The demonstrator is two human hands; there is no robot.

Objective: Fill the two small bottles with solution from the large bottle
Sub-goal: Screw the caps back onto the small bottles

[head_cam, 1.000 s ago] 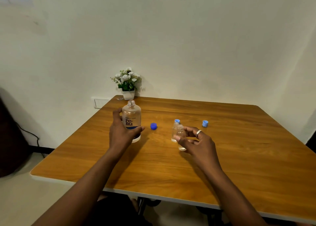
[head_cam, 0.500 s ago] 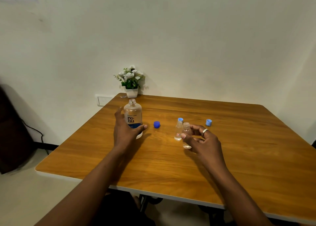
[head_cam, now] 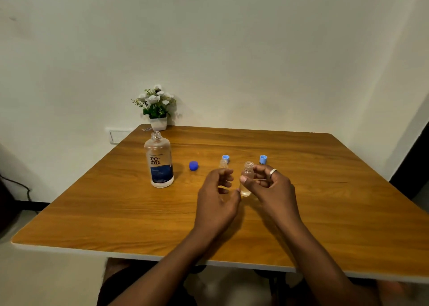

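Right hand [head_cam: 271,187]: my fingers pinch the nearer small bottle [head_cam: 246,180], uncapped, just above the table [head_cam: 325,213].
Left hand [head_cam: 218,196]: loosely curled, empty, beside the other small bottle [head_cam: 223,164].
Large bottle [head_cam: 159,160]: upright, uncapped, left.
Tip: keep the neck upright and steady.

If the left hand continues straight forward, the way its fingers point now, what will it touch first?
Most likely the small bottle standing just beyond the left hand; its neck shows above the fingers. Whether they already touch it, I cannot tell. Behind it sits a light blue cap.
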